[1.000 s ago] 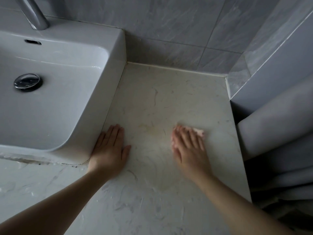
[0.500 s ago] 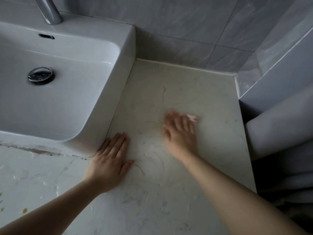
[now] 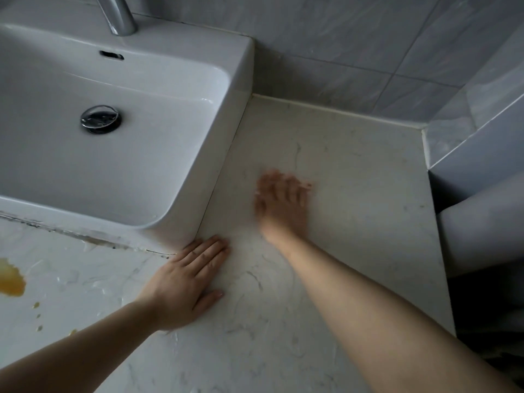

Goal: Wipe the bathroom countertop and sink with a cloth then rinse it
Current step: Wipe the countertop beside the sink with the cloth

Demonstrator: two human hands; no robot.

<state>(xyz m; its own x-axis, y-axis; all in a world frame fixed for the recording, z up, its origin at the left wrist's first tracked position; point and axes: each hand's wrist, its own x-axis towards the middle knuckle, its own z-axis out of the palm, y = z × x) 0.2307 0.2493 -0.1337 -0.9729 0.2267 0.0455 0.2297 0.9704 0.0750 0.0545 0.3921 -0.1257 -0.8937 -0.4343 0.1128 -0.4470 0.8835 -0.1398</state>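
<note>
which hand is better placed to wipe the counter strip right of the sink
Right. The right hand lies on that countertop stretch, blurred; the left hand rests flat at the sink corner.

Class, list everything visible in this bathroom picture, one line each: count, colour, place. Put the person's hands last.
sink: one, white, upper left
tap: one, chrome, behind basin
drain plug: one, chrome, basin floor
countertop: one, pale marbled, right of and in front of sink
spill: one patch plus droplets, yellow-orange, counter's left edge
wall tiles: several, grey, behind counter
cloth: one, pinkish sliver, blurred, at right fingertips
left hand: one, flat on counter by sink corner
right hand: one, flat, blurred, mid-counter over cloth
</note>
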